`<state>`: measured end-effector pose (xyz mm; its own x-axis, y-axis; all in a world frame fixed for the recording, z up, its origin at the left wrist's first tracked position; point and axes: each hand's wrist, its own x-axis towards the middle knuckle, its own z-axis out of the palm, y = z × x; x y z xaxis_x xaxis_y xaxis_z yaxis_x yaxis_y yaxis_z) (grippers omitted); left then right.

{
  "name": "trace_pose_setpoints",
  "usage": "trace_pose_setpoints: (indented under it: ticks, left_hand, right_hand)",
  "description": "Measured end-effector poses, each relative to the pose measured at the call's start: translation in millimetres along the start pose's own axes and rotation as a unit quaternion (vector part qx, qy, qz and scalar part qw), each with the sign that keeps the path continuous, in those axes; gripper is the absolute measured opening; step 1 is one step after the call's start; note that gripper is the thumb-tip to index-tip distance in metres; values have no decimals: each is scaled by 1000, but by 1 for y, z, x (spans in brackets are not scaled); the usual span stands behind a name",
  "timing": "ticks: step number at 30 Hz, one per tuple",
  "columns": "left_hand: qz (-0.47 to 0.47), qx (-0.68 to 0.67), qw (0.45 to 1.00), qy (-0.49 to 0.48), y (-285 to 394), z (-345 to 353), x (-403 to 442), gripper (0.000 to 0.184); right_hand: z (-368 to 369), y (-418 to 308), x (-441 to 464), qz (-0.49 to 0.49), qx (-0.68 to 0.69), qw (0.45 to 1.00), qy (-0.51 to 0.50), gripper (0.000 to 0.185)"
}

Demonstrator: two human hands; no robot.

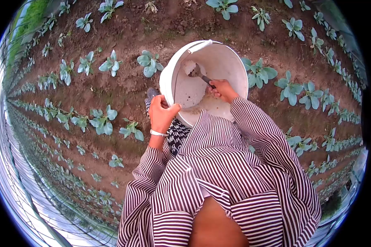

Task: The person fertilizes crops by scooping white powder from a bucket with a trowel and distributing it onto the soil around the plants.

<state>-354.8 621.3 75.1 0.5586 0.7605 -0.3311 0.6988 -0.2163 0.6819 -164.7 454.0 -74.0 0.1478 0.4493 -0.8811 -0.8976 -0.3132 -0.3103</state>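
White bkt (pixel 228 59) | L hand (pixel 161 113) @ rim (pixel 166 76) | R hand (pixel 223 89) holds scoop (pixel 198 73) inside

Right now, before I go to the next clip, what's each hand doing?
Left hand: closed on the rim of the white bucket.
Right hand: closed, holding the dark-handled scoop inside the bucket.

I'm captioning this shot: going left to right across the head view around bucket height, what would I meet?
Leafy plant, left hand, scoop, right hand, larger leafy plant just past the bucket. The bucket overlaps several of these, so it gets no place.
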Motion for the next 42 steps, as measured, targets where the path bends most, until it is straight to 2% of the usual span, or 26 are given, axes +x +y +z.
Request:
trace_pose_setpoints:
  ticks: [5, 10, 15, 17, 19, 24, 25, 29, 34, 39, 42]
  left_hand:
    - [-46, -69, 996, -37, -59, -25, 42, 29]
    - [40, -9, 999, -25, -127, -74, 92, 31]
    - [0, -20, 999, -33, -206, -116, 141, 28]
    - [-29, -3, 999, -41, -217, -145, 153, 28]
    - [-109, -86, 990, -20, -214, -169, 151, 29]
    - [-176, -143, 973, 39, -258, -217, 138, 28]
    - [-179, -189, 964, 47, -270, -227, 135, 27]
    - [-237, -232, 940, 86, -295, -262, 129, 27]
    - [-288, -285, 907, 114, -322, -291, 102, 26]
    - [-350, -314, 870, 150, -330, -306, 72, 22]
    - [-385, -294, 858, 170, -335, -317, 72, 19]
  right_hand:
    - [50, -3, -42, -32, -18, 999, -7, 14]
    - [108, 26, -56, -60, 7, 998, -3, 11]
    - [160, 81, -62, -79, 116, 989, -36, 15]
    - [180, 99, -66, -81, 149, 985, -30, 16]
    - [191, 116, -68, -79, 189, 978, -26, 17]
    - [186, 141, -49, -72, 193, 978, -17, 16]
    - [186, 142, -47, -75, 184, 980, -16, 16]
    - [182, 142, -19, -89, 168, 981, 47, 13]
    - [170, 131, 35, -95, 209, 971, 70, 17]
    - [153, 118, 124, -72, 126, 975, 168, 18]
    - [152, 125, 124, -94, 182, 958, 199, 18]
